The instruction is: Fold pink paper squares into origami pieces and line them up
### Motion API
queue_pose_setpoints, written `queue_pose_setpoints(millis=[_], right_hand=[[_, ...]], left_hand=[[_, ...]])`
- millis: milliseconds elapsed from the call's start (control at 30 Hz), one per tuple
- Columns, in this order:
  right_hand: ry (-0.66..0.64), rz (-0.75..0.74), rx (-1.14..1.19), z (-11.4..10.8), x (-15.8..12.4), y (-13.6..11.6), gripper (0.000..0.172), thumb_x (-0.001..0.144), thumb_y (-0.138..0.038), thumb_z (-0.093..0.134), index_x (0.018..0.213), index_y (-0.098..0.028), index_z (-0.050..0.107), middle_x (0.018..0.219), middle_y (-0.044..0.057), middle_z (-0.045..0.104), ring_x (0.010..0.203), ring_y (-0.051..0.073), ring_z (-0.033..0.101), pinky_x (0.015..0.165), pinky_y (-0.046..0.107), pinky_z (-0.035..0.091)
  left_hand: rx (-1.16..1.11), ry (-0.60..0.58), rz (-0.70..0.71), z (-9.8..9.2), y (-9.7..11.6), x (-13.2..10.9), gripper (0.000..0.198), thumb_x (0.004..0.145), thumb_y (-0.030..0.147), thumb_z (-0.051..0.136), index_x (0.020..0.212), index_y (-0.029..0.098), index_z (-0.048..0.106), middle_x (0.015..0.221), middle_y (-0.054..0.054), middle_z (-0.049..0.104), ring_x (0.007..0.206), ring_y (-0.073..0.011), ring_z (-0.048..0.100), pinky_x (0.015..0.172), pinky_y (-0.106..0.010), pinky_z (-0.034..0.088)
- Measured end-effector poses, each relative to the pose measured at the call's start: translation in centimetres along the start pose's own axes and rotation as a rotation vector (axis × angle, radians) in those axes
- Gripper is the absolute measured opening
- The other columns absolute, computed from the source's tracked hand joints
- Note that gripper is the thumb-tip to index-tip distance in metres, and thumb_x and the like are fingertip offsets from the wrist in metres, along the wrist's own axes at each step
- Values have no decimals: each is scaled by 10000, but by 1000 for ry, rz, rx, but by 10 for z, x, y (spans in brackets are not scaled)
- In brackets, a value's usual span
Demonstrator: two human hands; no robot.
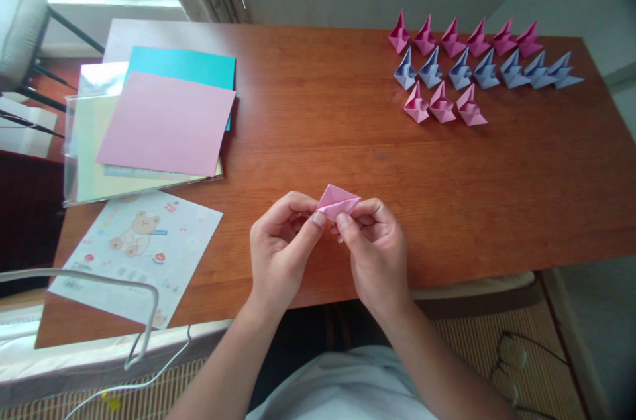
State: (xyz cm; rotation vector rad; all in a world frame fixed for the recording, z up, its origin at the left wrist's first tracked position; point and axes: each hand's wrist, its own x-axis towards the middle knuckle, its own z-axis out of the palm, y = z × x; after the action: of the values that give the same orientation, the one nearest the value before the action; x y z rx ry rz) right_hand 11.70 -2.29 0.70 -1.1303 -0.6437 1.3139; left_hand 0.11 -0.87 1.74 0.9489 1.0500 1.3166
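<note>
A small folded piece of pink origami paper (338, 198) is held between my two hands, above the front part of the wooden table. My left hand (283, 244) pinches its left corner between thumb and fingers. On the other side, the thumb of my right hand (375, 244) presses its lower right edge, with the fingers curled behind. The paper shows a pointed top and a crease across its middle. Its underside is hidden by my fingers.
Folded paper boats stand at the back right in a magenta row (452, 40), a blue row (460, 70) and a pink row (442, 104). Coloured sheets (169, 122) lie at left, near a bear-printed sheet (173, 241). A white bent tube (109, 279) crosses the left corner.
</note>
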Motion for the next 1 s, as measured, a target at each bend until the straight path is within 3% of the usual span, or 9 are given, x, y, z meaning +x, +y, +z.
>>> queue_pose_setpoints(millis=[200, 800, 1000], right_hand=[[-19, 4, -34, -3, 1, -4, 123, 876, -213, 770, 841, -225, 653, 774, -42, 724, 701, 91, 672, 661, 202, 537], [-34, 70, -36, -5, 0, -4, 152, 860, -243, 767, 826, -226, 620, 753, -33, 719, 696, 122, 681, 658, 243, 566], [-35, 30, -95, -11, 2, -8, 132, 870, -241, 760, 839, -225, 633, 768, -34, 695, 696, 106, 652, 660, 223, 541]], left_hand=[[5, -69, -24, 0, 5, 2, 34, 918, 172, 711, 888, 183, 720, 810, 12, 659, 729, -79, 621, 678, -164, 500], [48, 87, -119, 4, 5, 0, 156, 815, 240, 819, 734, 163, 710, 702, -6, 680, 640, -109, 620, 604, -199, 507], [97, -17, -116, 3, 10, 3, 136, 821, 261, 817, 793, 166, 723, 735, -8, 674, 658, -113, 624, 619, -200, 518]])
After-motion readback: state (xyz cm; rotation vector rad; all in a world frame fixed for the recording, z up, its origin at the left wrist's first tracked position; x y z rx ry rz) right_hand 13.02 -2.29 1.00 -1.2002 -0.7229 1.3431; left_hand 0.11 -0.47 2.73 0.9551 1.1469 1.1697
